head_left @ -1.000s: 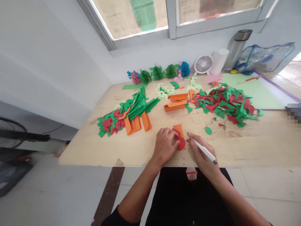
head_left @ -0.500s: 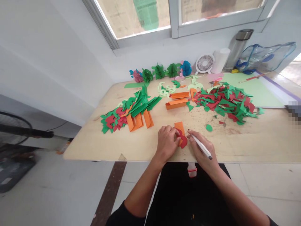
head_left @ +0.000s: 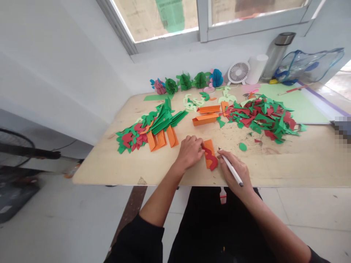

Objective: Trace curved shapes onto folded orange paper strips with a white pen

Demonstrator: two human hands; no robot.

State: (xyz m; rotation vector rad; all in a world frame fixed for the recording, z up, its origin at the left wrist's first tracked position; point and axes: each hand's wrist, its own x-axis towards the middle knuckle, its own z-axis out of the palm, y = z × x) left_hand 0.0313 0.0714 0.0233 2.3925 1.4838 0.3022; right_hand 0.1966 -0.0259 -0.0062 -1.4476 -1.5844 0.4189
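Note:
A folded orange paper strip [head_left: 208, 144] lies near the table's front edge, with a wavy red paper cutout [head_left: 211, 159] on top of it. My left hand [head_left: 191, 150] is at the strip's left side, fingers curled and closed at the upper end of the red cutout; its fingertips are partly hidden. In my right hand [head_left: 236, 168] a white marker pen [head_left: 232, 170] is gripped, its dark tip pointing up and left, just right of the orange strip and apart from it.
Cut green and red shapes [head_left: 131, 140], folded green strips [head_left: 164, 122] and orange strips [head_left: 157, 140] lie left. Beyond are more orange strips [head_left: 205, 119]. A heap of scraps [head_left: 263, 117] is at right. Paper honeycomb figures [head_left: 185, 82], a small fan [head_left: 238, 72] and a flask [head_left: 279, 54] stand behind.
My left hand has shifted up and to the left, uncovering more of the red cutout and the orange strip. My right hand keeps the marker in nearly the same place.

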